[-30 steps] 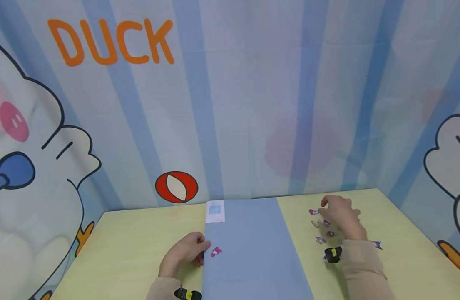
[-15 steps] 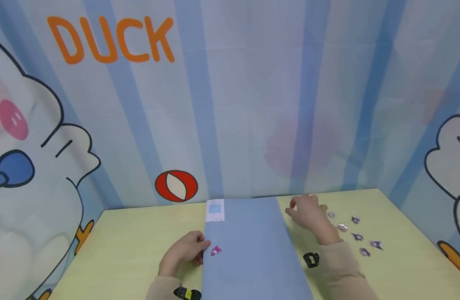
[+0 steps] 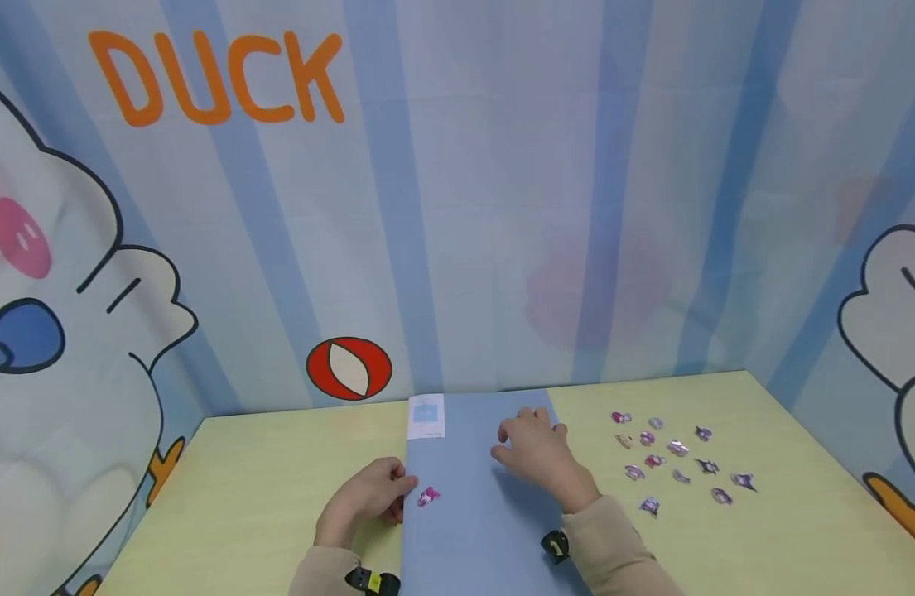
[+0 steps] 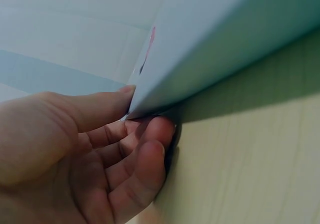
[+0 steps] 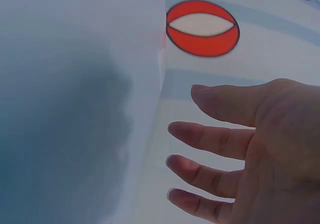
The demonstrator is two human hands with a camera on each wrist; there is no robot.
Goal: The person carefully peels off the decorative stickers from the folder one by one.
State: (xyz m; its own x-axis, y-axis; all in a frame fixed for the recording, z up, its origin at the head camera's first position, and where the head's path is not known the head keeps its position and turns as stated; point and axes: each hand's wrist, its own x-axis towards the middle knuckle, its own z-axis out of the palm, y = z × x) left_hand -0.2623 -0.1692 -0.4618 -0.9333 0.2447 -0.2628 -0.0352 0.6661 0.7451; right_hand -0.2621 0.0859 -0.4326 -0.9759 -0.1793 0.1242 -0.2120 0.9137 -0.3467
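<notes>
A blue board [image 3: 472, 538] lies on the table, a small pink sticker [image 3: 428, 497] near its left edge. My left hand [image 3: 363, 501] grips that edge beside the sticker; in the left wrist view the thumb of the hand [image 4: 85, 144] lies on the board's edge [image 4: 195, 48] and the curled fingers are beneath. Over the board's upper right part hovers my right hand [image 3: 542, 459]. The right wrist view shows this hand [image 5: 270, 139] with thumb and fingers apart, nothing between them, facing the board [image 5: 60, 98].
Several small pink and purple stickers [image 3: 676, 449] are scattered on the yellow table [image 3: 800, 538] to the right. A white label [image 3: 426, 416] sits at the board's top left corner. Behind stands a striped backdrop [image 3: 494, 207] with a red ball picture [image 3: 349, 368].
My right hand has moved left from the scattered stickers to above the board, uncovering more of them. My left hand has stayed at the board's edge.
</notes>
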